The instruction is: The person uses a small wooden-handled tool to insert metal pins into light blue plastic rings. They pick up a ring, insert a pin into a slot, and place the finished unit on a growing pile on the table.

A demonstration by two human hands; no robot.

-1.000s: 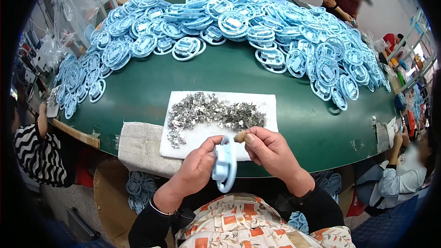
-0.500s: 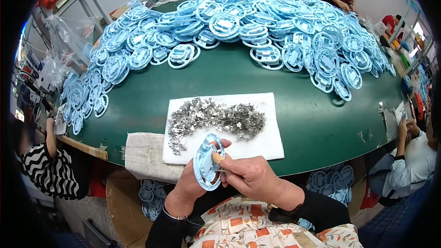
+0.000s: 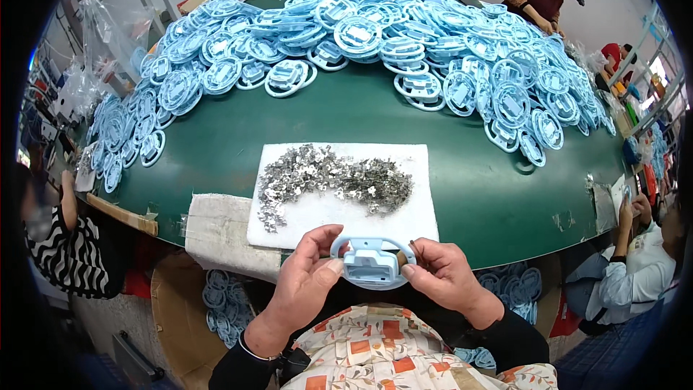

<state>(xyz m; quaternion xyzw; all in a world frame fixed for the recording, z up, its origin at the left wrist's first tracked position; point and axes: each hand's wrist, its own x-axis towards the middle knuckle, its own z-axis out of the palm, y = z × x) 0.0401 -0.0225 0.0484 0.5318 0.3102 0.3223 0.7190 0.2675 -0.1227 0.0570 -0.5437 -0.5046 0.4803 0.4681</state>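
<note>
A smooth blue plastic ring (image 3: 369, 256) with boxy centre is held at opposite edges by half-curled left hand (image 3: 304, 280) and right hand (image 3: 452, 279); shiny metal pieces (image 3: 303, 172) are heaped beyond.

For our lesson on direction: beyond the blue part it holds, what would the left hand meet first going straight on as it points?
Probably the white board, with metal pieces farther along; how high the left hand is can't be told, so it might pass above.
</note>
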